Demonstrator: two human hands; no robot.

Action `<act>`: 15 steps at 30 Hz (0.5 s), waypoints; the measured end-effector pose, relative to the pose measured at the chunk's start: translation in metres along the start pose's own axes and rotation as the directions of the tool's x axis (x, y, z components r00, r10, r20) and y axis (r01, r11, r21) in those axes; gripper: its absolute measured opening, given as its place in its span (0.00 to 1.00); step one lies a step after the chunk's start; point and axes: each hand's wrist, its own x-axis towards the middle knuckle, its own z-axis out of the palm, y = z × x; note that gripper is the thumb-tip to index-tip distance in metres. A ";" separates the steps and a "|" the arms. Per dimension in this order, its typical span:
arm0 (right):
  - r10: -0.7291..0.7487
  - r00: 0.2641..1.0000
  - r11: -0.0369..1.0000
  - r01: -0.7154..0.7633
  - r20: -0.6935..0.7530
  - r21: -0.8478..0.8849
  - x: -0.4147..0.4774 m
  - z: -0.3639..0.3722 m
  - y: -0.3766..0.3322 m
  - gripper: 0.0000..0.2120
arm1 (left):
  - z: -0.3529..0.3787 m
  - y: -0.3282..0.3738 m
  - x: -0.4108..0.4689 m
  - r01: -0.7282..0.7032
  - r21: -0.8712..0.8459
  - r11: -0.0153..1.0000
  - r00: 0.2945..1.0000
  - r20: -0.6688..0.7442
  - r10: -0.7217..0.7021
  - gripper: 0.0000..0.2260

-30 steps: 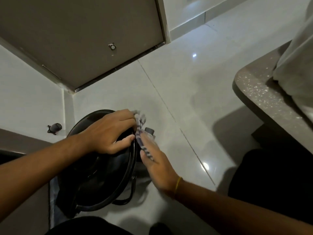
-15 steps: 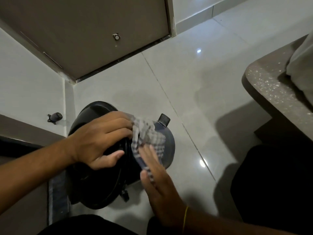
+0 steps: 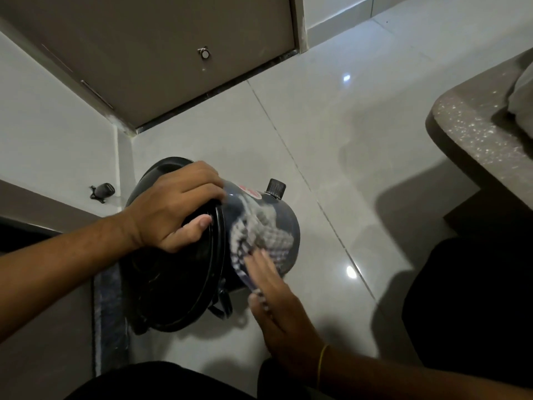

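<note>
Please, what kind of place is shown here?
Probably a room in a home: glossy floor tiles, a closed brown door and a speckled stone counter. The left hand grips a dark pot on the floor.

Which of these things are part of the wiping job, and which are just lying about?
In the job: blue vessel, checked cloth, left hand, right hand.
Lying about: black wall fitting, speckled counter, pale fabric.
</note>
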 end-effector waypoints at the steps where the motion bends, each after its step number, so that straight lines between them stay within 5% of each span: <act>1: 0.082 0.997 0.997 -0.082 0.014 -0.001 -0.008 -0.003 0.008 0.23 | 0.000 -0.001 0.000 0.009 0.005 1.000 1.000 -0.003 -0.009 0.25; 4: 0.476 0.878 0.868 -0.460 -0.050 0.186 0.004 -0.010 0.028 0.27 | 0.000 -0.003 0.000 0.053 0.012 0.999 0.999 -0.009 -0.052 0.20; 8: 0.631 0.755 0.755 -0.546 -0.176 0.364 0.064 -0.031 0.024 0.27 | 0.004 0.004 -0.002 0.046 0.024 0.999 0.999 -0.010 -0.045 0.21; 10: 0.516 0.825 0.838 -0.432 -0.229 0.333 0.077 -0.034 0.006 0.25 | 0.005 0.005 -0.001 0.035 0.021 0.999 0.999 -0.006 -0.035 0.21; 12: 0.209 0.960 0.973 -0.186 -0.187 0.133 0.073 -0.026 -0.019 0.26 | 0.004 0.007 -0.002 0.010 0.019 1.000 1.000 0.011 -0.011 0.22; 15: -0.087 0.995 0.996 0.087 -0.038 0.000 0.059 -0.021 -0.029 0.28 | 0.003 0.013 -0.008 -0.049 0.026 0.998 0.999 0.026 0.048 0.27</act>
